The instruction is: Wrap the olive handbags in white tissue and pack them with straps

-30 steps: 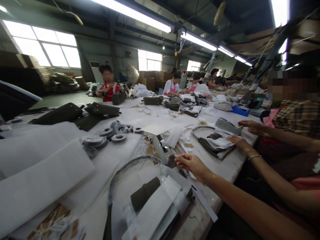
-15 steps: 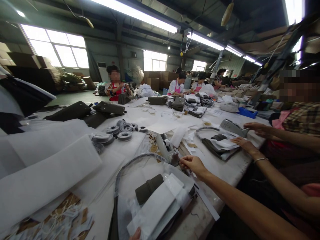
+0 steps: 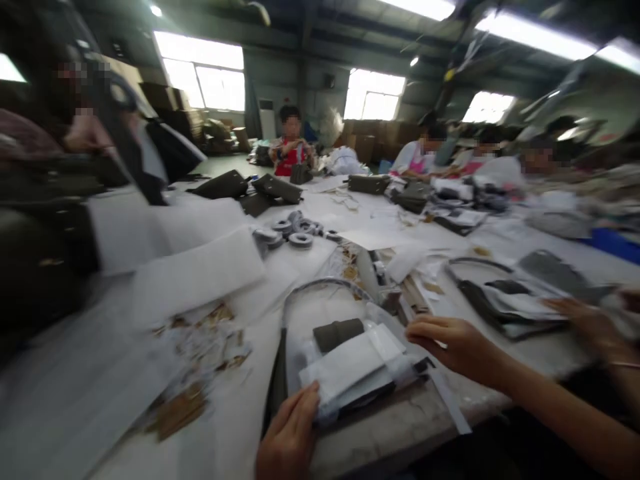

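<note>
A dark olive handbag (image 3: 275, 373) lies on the table before me, its looped handle (image 3: 320, 283) wrapped in grey film. White paper (image 3: 353, 360) and clear plastic cover its middle, around an olive rolled piece (image 3: 337, 335). My left hand (image 3: 290, 430) is closed at the near left corner of the paper, its fingers pressed together on the edge. Over the bag's right side, my right hand (image 3: 453, 347) is pinched closed; anything thin between its fingertips cannot be made out. A grey tape dispenser (image 3: 373, 277) stands just behind the bag.
Loose tags with strings (image 3: 215, 340) and white foam sheets (image 3: 200, 267) lie left. Wrapped grey rolls (image 3: 300, 239) sit farther back. To the right, a co-worker's hand (image 3: 585, 320) rests by another bag (image 3: 493, 307). Other people work across the table.
My right hand has left the tape dispenser and come toward the bag's paper. More of my left hand shows at the near corner. The view has turned left and is blurred.
</note>
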### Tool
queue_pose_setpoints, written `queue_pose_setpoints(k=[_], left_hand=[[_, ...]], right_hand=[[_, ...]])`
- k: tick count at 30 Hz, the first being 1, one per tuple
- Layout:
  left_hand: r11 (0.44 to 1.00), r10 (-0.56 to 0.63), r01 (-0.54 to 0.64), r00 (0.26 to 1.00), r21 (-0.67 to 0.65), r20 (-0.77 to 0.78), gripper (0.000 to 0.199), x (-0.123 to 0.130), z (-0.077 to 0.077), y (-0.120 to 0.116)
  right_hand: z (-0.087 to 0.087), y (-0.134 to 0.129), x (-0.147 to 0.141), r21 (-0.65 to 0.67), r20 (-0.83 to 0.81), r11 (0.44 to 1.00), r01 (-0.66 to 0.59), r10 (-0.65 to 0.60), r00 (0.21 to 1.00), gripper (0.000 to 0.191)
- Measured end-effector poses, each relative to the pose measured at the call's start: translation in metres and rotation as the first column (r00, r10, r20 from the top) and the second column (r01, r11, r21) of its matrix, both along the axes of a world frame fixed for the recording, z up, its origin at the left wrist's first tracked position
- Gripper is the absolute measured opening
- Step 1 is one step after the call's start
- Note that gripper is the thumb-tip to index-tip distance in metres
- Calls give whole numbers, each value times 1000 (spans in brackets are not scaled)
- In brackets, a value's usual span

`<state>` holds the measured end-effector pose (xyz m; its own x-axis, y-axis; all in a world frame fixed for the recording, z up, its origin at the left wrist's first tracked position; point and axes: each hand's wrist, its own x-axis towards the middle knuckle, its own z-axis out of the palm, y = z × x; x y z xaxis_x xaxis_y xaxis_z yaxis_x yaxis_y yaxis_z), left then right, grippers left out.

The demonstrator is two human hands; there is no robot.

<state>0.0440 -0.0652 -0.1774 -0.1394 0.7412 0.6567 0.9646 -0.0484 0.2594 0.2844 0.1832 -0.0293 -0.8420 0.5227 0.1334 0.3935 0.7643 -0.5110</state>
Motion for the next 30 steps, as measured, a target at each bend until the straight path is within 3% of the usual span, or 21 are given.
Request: queue_pose_setpoints(k=[2, 5, 10, 13, 16, 18, 21, 26, 30], left_hand=[[998, 21, -20, 1000, -56, 15, 46, 3, 10, -2], [993, 39, -34, 999, -112, 35, 45, 6, 20, -3], [992, 45, -35, 996, -124, 81, 47, 10, 22, -4], [993, 47, -37, 995, -116, 86, 48, 10, 20, -3], [994, 59, -52, 996, -101, 69, 47, 11, 17, -2], [994, 68, -63, 996, -90, 57, 45, 11, 15, -2], [993, 75, -70, 996, -91, 53, 39, 12, 13, -2], [993, 97, -94, 995, -71, 39, 27, 14, 13, -2], [999, 34, -34, 999, -11, -19, 28, 9, 11, -4]], right_hand=[[13, -14, -22, -69, 100, 982, -176, 182, 978, 19], [26, -32, -62, -249, 152, 887, -389, 433, 889, 17], [17, -41, -125, -447, 162, 782, -434, 548, 821, 2], [3, -38, -152, -414, 240, 759, -503, 624, 744, 1], [-8, -37, -174, -272, 349, 737, -619, 675, 650, 3], [-12, -38, -187, -183, 452, 715, -675, 671, 588, 3], [-16, -42, -203, -155, 576, 702, -695, 636, 513, 3], [-26, -47, -221, -163, 633, 712, -683, 607, 481, 13], [-29, -51, -229, -185, 622, 693, -697, 632, 463, 29]])
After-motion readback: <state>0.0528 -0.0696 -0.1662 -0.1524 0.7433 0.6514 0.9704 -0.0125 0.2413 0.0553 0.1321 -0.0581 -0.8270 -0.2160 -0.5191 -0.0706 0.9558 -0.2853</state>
